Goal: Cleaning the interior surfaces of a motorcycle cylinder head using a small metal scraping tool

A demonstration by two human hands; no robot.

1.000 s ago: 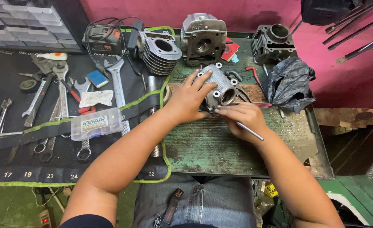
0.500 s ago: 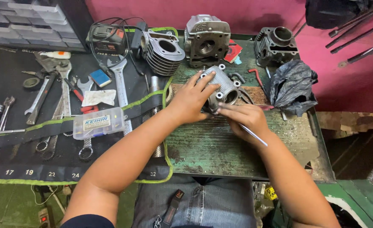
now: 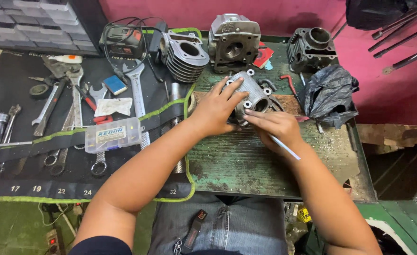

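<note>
- Cylinder head (image 3: 252,94), grey cast metal, is lying on the worn green bench top (image 3: 246,165), near its far middle, propped over a strip of wood.
- Left hand (image 3: 216,109) is spreading open-fingered over the casting's near-left side, pressing and steadying it rather than closing round it.
- Right hand (image 3: 275,128) is pinching a thin pale rod-like tool (image 3: 284,147) pen-fashion, fingertips touching the casting's near edge by a round port; what the tip is doing is hidden.
- Risk, as a judgement: the casting is resting unclamped, so a hard push from the thin tool could be tipping or sliding it; a slip might be scratching the port face or jabbing the steadying fingers just beside it.
- Surroundings: finned cylinder (image 3: 184,55) and a second engine casting (image 3: 233,42) are standing just behind; a dark cylinder block (image 3: 312,47) and crumpled black plastic bag (image 3: 329,94) are crowding the right.
- Left side: black tool roll (image 3: 38,156) is carrying spanners, a clear plastic parts box (image 3: 112,134) and an adjustable wrench (image 3: 135,89), near but apart from the work.
</note>
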